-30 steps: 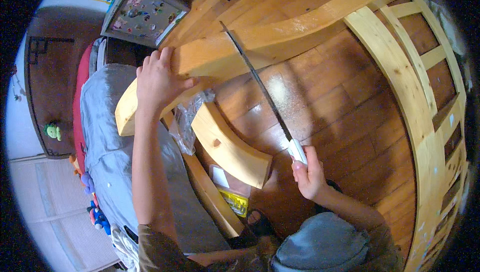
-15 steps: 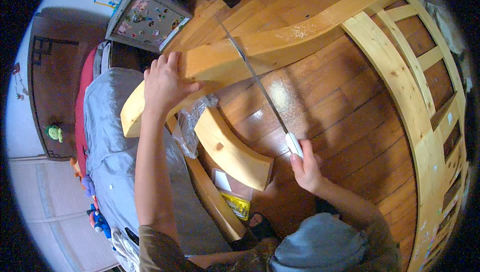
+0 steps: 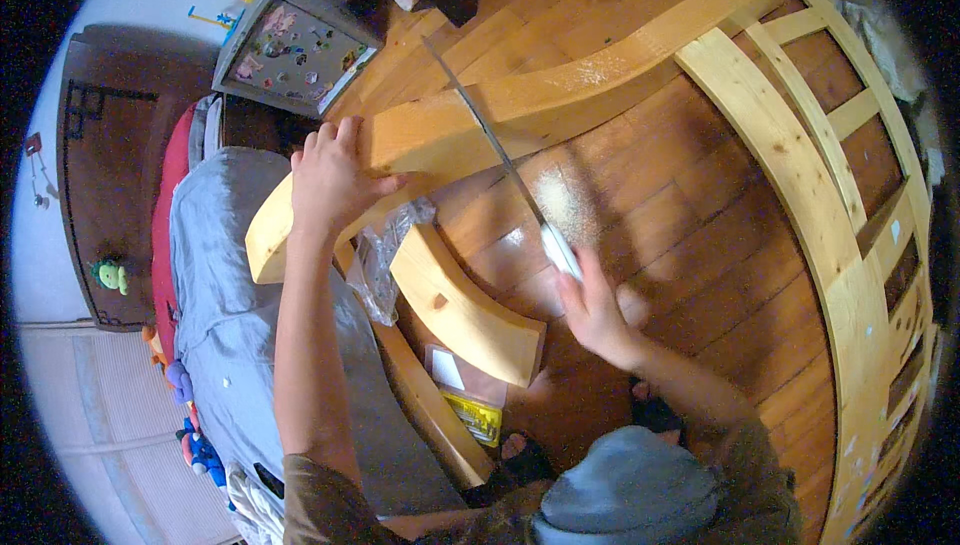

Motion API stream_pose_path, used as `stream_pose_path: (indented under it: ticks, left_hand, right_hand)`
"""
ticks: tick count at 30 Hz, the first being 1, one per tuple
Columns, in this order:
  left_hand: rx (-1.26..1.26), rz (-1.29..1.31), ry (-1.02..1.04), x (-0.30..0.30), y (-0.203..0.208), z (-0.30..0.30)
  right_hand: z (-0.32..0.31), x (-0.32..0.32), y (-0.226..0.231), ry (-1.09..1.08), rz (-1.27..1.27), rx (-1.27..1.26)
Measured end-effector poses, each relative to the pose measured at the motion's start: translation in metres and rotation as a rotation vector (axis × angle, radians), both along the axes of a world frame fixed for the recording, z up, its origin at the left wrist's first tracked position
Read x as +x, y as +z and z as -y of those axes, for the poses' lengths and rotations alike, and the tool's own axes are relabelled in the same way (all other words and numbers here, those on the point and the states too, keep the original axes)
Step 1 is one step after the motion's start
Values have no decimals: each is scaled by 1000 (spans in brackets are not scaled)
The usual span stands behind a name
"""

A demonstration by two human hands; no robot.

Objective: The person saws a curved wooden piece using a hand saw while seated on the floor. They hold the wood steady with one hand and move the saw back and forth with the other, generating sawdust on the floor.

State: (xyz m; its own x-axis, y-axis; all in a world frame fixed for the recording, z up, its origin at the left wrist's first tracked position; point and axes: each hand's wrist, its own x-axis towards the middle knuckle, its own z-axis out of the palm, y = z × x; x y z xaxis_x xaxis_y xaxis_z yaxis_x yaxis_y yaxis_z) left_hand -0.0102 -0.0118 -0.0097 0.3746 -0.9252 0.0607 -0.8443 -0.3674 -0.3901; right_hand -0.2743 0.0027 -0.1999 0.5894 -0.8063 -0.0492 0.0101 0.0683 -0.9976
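Note:
A long wooden beam (image 3: 440, 140) crosses from the grey-covered bed at left towards the slatted wooden frame at right. My left hand (image 3: 335, 175) presses down on the beam near its left end, thumb spread away from the fingers. My right hand (image 3: 597, 317) grips the white handle of a hand saw (image 3: 497, 150). Its thin blade lies across the beam, to the right of my left hand, with the tip reaching past the far edge. Below the cut, pale sawdust (image 3: 563, 200) is heaped on the floor.
A curved wood offcut (image 3: 468, 300) lies near crumpled clear plastic (image 3: 378, 265) and a yellow case (image 3: 472, 415). The grey bed cover (image 3: 230, 275) is at left. A slatted wooden frame (image 3: 800, 165) curves along the right. A grey cabinet (image 3: 295, 45) stands at the far left.
My right hand has pushed the saw forward and to the left, so more of the blade extends past the beam's far edge. My left hand stays on the beam.

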Motion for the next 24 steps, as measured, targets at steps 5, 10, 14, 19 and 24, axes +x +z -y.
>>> stream_pose_path:
  ticks: [5,10,14,19,24]
  left_hand:
    - [-20,4,-19,5,-4,-2]
    - [-12,3,-37,2,-9,6]
    - [-23,9,-55,2,-8,7]
    - [-25,24,-28,2,-1,0]
    - [-25,17,-18,1,-4,3]
  right_hand:
    - [-30,-41,-15,40,-58,53]
    - [49,48,10,-19,-31,-92]
    - [55,53,10,-75,-22,-127]
    - [-28,-66,15,101,-110,-86]
    - [-9,-54,29,94,-154,-129]
